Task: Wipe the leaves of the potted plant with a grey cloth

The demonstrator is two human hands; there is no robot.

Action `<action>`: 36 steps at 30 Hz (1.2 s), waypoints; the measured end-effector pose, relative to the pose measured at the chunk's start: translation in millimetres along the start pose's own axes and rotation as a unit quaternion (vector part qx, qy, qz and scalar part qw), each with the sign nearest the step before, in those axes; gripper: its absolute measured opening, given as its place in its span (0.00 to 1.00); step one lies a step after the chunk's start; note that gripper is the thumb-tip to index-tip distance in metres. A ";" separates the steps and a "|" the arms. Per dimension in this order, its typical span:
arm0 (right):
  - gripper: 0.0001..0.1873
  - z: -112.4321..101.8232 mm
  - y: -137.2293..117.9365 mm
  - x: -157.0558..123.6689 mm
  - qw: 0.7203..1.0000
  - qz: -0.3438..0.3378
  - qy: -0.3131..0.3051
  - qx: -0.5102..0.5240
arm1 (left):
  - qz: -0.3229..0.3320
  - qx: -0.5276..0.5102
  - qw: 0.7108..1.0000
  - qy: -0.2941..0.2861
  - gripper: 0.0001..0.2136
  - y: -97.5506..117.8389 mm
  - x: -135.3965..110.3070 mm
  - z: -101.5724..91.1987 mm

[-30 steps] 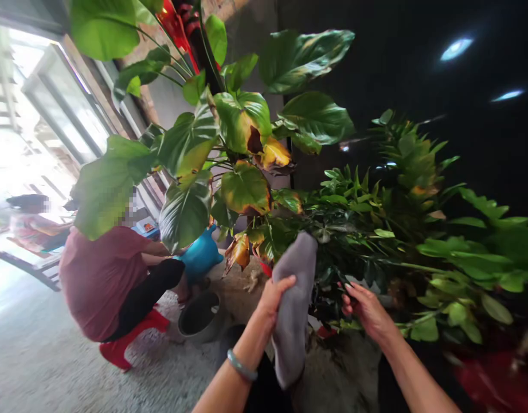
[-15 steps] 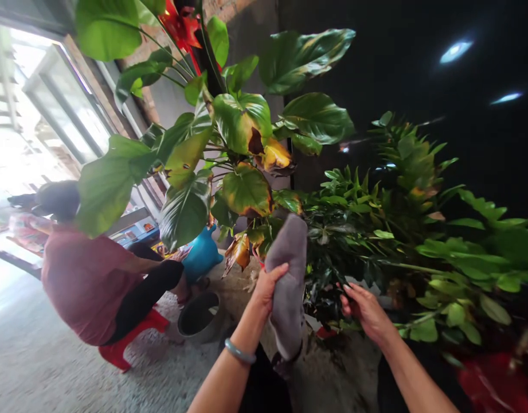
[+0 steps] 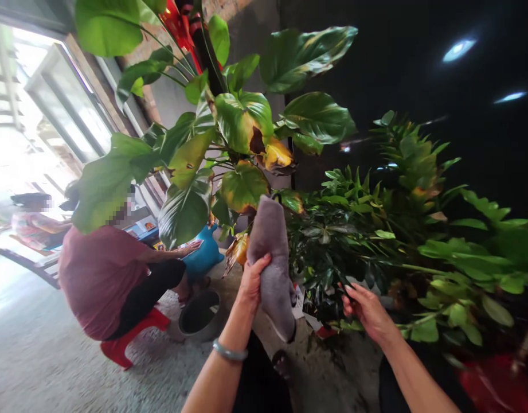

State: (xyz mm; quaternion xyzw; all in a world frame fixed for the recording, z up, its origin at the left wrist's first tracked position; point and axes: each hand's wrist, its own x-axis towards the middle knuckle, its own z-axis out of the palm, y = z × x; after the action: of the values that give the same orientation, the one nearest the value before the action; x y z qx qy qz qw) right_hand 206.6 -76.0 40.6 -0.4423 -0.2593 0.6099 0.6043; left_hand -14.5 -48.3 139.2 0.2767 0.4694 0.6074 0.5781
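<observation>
The left hand [image 3: 250, 284] is clenched round a grey cloth [image 3: 270, 252], thumb across its front and fingers wrapped behind, so the cloth stands upright with its rounded top just under the lowest yellowing leaves of the big-leaved plant [image 3: 242, 123] and its tail hanging down past the wrist. A pale green bangle [image 3: 229, 351] sits on that forearm. To the right of the big-leaved plant and lower down, the right hand [image 3: 367, 312] reaches into a dark, small-leaved bush [image 3: 332, 246]; its fingers are loosely bent with the tips among the leaves, and I cannot tell whether they pinch a leaf or only touch it. To the left of the big-leaved plant, partly behind its widest leaf, another person in a maroon shirt [image 3: 100, 275] crouches on a low red stool [image 3: 126, 344], one hand laid flat on a blue container [image 3: 203, 255] at the plant's foot. A dark round basin [image 3: 199, 312] rests on the floor just below that container.
</observation>
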 end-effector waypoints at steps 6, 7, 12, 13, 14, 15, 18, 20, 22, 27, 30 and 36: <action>0.21 -3.1 1.1 0.8 1.000 0.000 0.008 0.003 | -0.159 0.100 0.980 -0.065 0.13 -78.6 -24.7 -36.0; 0.21 -4.8 0.7 0.7 1.000 0.000 0.008 0.004 | -0.177 0.082 0.979 -0.062 0.14 -81.8 -30.5 -44.4; 0.19 -8.1 -0.5 0.9 1.000 -0.004 0.003 0.006 | -0.079 0.007 0.996 -0.047 0.19 -23.6 -28.8 -32.5; 0.19 -7.4 -0.2 1.1 1.000 -0.004 0.002 0.005 | -0.047 0.001 0.998 -0.046 0.19 -8.4 -22.8 -21.6; 0.20 -6.3 0.2 1.3 1.000 -0.005 0.001 0.004 | -0.020 -0.005 0.999 -0.044 0.18 3.3 -16.1 -10.1; 0.20 -5.1 0.8 1.5 1.000 -0.005 -0.001 0.004 | 0.002 -0.009 0.999 -0.042 0.18 10.0 -9.6 0.4; 0.20 -1.9 2.8 1.9 1.000 -0.009 -0.006 0.005 | 0.004 0.012 0.999 -0.048 0.18 -4.4 1.7 15.8; 0.20 -1.6 3.8 1.9 1.000 -0.009 -0.003 0.005 | -0.049 0.059 0.995 -0.059 0.17 -34.8 -3.1 7.4; 0.19 -3.3 4.3 1.9 1.000 -0.007 0.005 0.003 | -0.112 0.094 0.985 -0.087 0.15 -64.7 -16.6 -12.0; 0.17 -8.9 3.6 1.7 1.000 -0.004 0.022 0.000 | -0.158 0.075 0.976 -0.126 0.15 -55.8 -41.7 -39.0; 0.17 -7.8 3.5 1.8 1.000 -0.006 0.019 -0.003 | -0.060 0.036 0.995 -0.065 0.18 -9.0 -29.1 -10.3; 0.17 -3.8 4.5 2.3 1.000 -0.011 0.013 -0.007 | -0.003 0.055 0.992 -0.116 0.17 -9.5 -7.9 38.9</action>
State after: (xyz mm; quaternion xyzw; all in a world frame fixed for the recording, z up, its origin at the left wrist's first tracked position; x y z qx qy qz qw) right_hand 207.8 -75.2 34.4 -0.4517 -0.2605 0.5956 0.6111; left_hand 25.3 -47.1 148.2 0.3750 0.4327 0.5432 0.6141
